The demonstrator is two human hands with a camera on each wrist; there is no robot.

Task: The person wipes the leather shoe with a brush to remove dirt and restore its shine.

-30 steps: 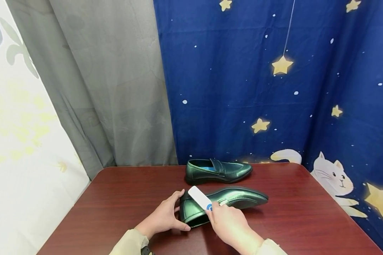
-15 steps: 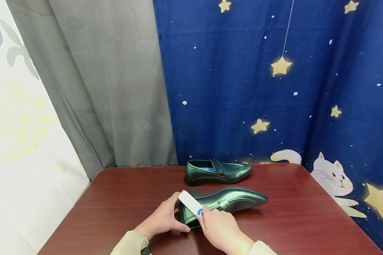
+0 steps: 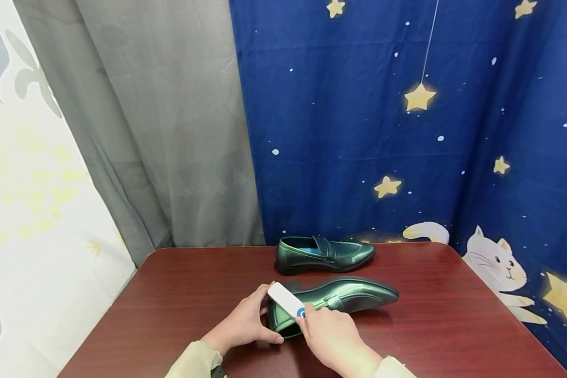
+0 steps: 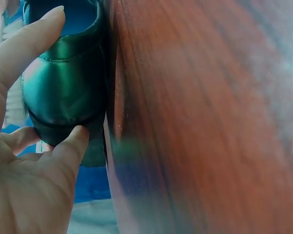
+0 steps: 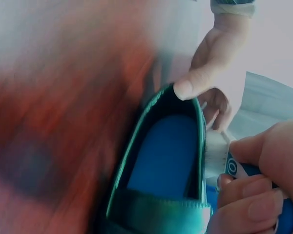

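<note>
A dark green loafer [image 3: 359,295] lies on its side on the table, its opening toward me. At its heel is my left hand [image 3: 245,321], thumb at the opening's rim and fingers at the back of the heel. The left wrist view shows the heel [image 4: 66,87] between thumb and fingers. My right hand [image 3: 333,336] grips a white-and-blue brush [image 3: 285,300], which lies against the upward-facing side of the shoe near the heel. Pale bristles [image 5: 216,155] face the shoe in the right wrist view. A blue insole [image 5: 166,151] shows inside.
A matching loafer [image 3: 323,255] stands upright behind, near the far edge of the reddish-brown table [image 3: 193,273]. Beyond the table hang a grey curtain [image 3: 184,131] and a blue starry curtain [image 3: 340,126].
My right hand has carried the brush left along the shoe toward the heel, uncovering the strap. Since half a second ago it has barely shifted. The left hand keeps its hold.
</note>
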